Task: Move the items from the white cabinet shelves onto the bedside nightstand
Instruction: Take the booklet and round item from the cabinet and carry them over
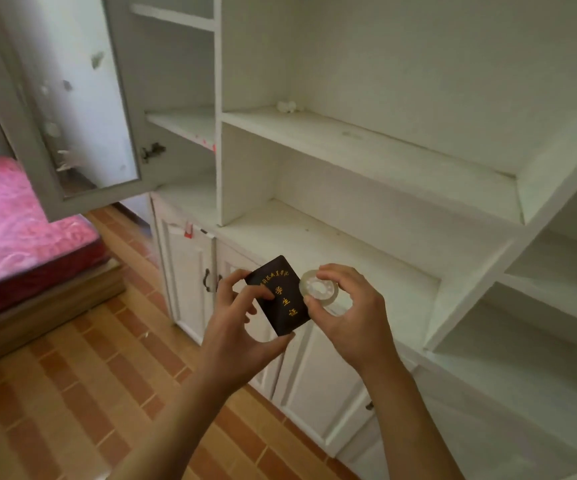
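Note:
My left hand (242, 327) grips a small dark booklet (282, 299) with gold characters on its cover, thumb on the front and fingers under its lower edge. Beside it, my right hand (353, 306) pinches a clear roll of tape (318, 288) between thumb and fingers. Both are held in front of the white cabinet's lower open shelf (366, 251). A small white object (286, 106) lies at the back of the shelf above (384, 150). The nightstand is not in view.
An open cabinet door (72, 109) with a worn glass panel swings out at the left. A bed with a pink mattress (20, 230) on a wooden base stands at the far left. Closed lower cabinet doors (190, 278) are below; the floor (89, 393) is orange brick-pattern tile.

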